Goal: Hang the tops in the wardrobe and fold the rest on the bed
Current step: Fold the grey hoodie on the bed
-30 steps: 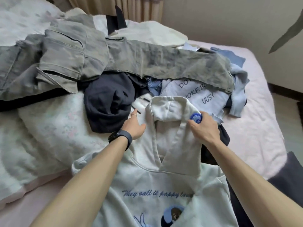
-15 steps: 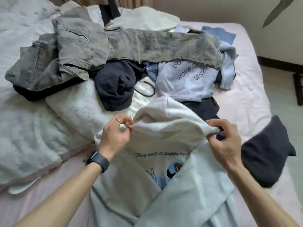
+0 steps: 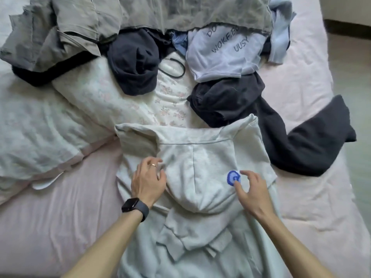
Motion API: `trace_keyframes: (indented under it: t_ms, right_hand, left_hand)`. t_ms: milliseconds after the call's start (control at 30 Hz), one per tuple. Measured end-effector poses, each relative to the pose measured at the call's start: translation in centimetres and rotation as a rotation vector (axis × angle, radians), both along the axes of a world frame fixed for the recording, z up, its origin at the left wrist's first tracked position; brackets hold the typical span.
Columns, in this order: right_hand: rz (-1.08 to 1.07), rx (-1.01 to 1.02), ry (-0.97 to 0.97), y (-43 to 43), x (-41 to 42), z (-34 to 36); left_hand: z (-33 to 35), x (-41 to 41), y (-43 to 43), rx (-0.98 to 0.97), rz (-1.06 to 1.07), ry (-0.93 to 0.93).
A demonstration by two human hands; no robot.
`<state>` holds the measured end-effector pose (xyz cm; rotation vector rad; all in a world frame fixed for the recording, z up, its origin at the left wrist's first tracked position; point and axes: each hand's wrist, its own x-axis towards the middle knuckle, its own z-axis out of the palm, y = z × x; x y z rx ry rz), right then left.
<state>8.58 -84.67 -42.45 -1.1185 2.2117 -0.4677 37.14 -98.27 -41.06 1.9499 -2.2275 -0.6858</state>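
While one pale hoodie (image 3: 200, 157) lies flat, two hands hover.

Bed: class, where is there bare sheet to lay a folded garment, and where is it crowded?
Free: pink sheet left of the hoodie, below the quilt; another patch right of the hoodie, below the dark garment. Crowded: the far end, with grey trousers and printed shirt piled up.

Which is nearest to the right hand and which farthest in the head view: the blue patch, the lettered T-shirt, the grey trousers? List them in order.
From the right hand:
1. Blue patch, at the fingers, on the hoodie.
2. Lettered T-shirt, beyond the hoodie, up the bed.
3. Grey trousers, farthest, along the top edge.
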Motion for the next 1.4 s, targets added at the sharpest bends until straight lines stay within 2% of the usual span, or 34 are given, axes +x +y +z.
trace_keyframes:
  t_ms: [100,300,400,500,567,667,767,833,933,1000,1100,1200,1300,1400]
  right_hand:
    - [-0.179,0.020,-0.103,-5.7,-0.7,0.1]
    - [-0.309,0.188,-0.395,-15.0,-2.7,-1.4]
    - [-0.327,0.159,-0.339,-16.4,-3.3,-1.5]
    - [-0.438,-0.068,-0.164,-17.2,-4.2,-0.2]
    - [-0.434,-0.156,-0.104,-18.1,-4.7,0.7]
    - [-0.416,-0.136,-0.134,-19.0,-4.9,0.6]
    - [-0.438,-0.199,-0.134,-18.2,-4.2,0.0]
    - [-0.323,-0.291,-0.038,-17.0,-3.3,-0.5]
    - [0.095,-0.388,0.302,-15.1,-1.4,-2.0]
    - [0.344,-0.422,0.430,-14.5,0.4,-3.3]
    - [0.532,-0.346,0.477,-14.2,2.2,-5.4]
    - [0.621,-0.073,0.596,-13.2,0.1,-7.8]
    - [0.483,0.211,0.667,-12.4,-3.5,-8.8]
    - [0.345,0.248,0.612,-12.0,-3.1,-8.1]
  left_hand:
    - [1.0,-2.4,-3.3,0.032,0.174,0.013]
    - [0.3,-5.2,-8.6,0.230,0.049,-0.240]
    - [0.3,-4.9,-10.1,0.271,0.075,-0.184]
    - [1.0,-4.7,-12.1,0.112,0.163,0.019]
    - [1.3,-5.0,-13.4,0.002,0.163,0.024]
    - [0.6,-5.3,-15.2,-0.053,0.147,-0.007]
    - [-0.3,-5.8,-16.1,-0.031,0.149,0.079]
    - [-0.6,-6.1,-15.3,-0.072,0.091,0.074]
    - [-1.5,-6.7,-11.8,-0.248,-0.109,-0.101]
    - [-2.5,-7.8,-9.0,-0.246,-0.259,-0.117]
    - [-5.2,-8.5,-6.8,-0.139,-0.472,-0.268]
    - [-7.7,-6.0,-8.8,-0.081,-0.584,-0.487]
    - [-8.6,-4.8,-10.5,-0.085,-0.633,-0.640]
    - [-7.5,-6.0,-9.2,-0.050,-0.547,-0.523]
